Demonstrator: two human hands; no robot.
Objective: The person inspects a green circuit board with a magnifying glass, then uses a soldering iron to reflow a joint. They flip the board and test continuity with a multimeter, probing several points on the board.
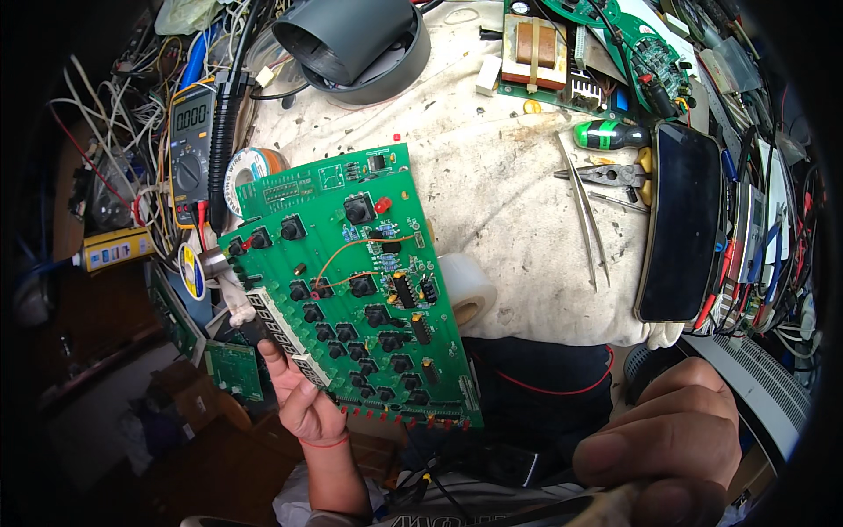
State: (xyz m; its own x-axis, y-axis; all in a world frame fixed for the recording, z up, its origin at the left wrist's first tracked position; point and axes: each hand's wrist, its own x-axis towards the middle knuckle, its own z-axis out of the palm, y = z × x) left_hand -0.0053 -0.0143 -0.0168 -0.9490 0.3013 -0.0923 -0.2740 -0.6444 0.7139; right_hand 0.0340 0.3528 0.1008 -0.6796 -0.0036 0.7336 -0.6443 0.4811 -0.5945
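Observation:
A large green circuit board (pixel 290 255) is tilted up over the table's near edge. It carries many black push buttons, several chips, small red parts, an orange wire and a white display strip (pixel 279 338) along its left side. My left hand (pixel 303 400) grips the board's lower left edge, thumb by the display strip and fingers partly behind it. Close to the camera at the lower right, my right hand (pixel 672 422) is raised with its fingers curled together. What it holds, if anything, is hidden at the lower rim.
On the stained cloth (pixel 518 189) lie tweezers (pixel 584 206), pliers (pixel 615 176), a green-black screwdriver (pixel 610 135) and a dark phone (pixel 685 224). A tape roll (pixel 465 290) sits behind the board. At left stand a multimeter (pixel 189 149) and a wire spool (pixel 255 171); a grey housing (pixel 356 53) is at the back.

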